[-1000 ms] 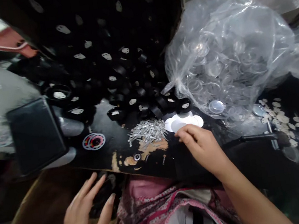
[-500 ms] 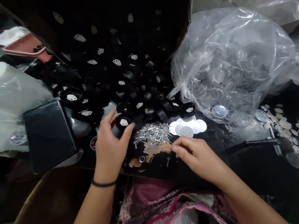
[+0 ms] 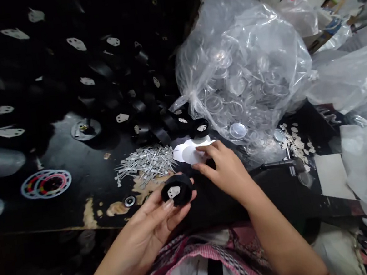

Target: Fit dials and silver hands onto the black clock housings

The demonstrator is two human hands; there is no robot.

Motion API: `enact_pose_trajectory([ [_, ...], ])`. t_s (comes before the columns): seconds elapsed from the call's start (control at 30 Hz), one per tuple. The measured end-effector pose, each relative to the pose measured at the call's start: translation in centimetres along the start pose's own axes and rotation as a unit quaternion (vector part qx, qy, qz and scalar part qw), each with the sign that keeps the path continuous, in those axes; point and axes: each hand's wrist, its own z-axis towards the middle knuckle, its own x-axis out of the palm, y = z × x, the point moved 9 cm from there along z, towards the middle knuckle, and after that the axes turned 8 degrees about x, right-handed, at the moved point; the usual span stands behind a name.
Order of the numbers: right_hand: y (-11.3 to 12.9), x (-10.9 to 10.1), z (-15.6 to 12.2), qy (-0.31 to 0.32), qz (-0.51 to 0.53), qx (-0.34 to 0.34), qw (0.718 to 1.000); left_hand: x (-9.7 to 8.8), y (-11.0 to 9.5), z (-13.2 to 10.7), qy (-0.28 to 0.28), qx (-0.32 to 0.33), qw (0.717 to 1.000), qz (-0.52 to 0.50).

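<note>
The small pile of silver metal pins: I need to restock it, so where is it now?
The pile of silver metal pins lies on the black worktable in the head view, just left of the white paper discs.

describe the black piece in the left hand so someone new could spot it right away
Start at the big clear plastic bag of rings, drop to the white discs beside the pile of small metal pins. Just below, the left hand holds a round black cup with a white insert. Unlike the heap of black cups behind, it is lifted in fingers.
</note>
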Motion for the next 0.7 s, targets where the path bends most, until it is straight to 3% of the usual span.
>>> enact_pose_trajectory([
  [0.07, -0.5, -0.5, 0.8, -0.031, -0.128, -0.005, 0.991, 0.2, -0.7, 0.0, -0.007, 0.016, 1.0, -0.024],
  [0.13, -0.7, -0.4, 1.4, -0.037, -0.16, -0.011, 0.986, 0.1, -1.7, 0.1, -0.028, 0.055, 0.998, -0.029],
  [0.23, -0.8, -0.4, 1.3, -0.046, -0.083, 0.004, 0.996, 0.0, -2.8, 0.5, -0.063, 0.1, 0.993, -0.016],
  [0.33, -0.2, -0.1, 0.3, -0.031, 0.052, 0.01, 0.998, 0.8, -2.7, 1.1, -0.084, 0.103, 0.991, -0.028],
  [0.47, 1.8, 0.8, -1.3, 0.011, 0.17, -0.04, 0.985, 2.7, -2.6, 1.6, -0.071, 0.11, 0.99, -0.054],
  [0.57, 1.7, 1.4, -1.6, 0.064, 0.265, -0.025, 0.962, 3.3, -2.7, 1.6, -0.049, 0.113, 0.991, -0.058],
  [0.63, 1.2, 1.1, -1.6, 0.07, 0.277, -0.011, 0.958, 3.0, -2.6, 1.6, -0.044, 0.104, 0.992, -0.06],
  [0.7, 1.0, -0.1, -1.6, 0.027, 0.251, -0.012, 0.968, 2.5, -2.3, 1.6, -0.051, 0.095, 0.992, -0.059],
])
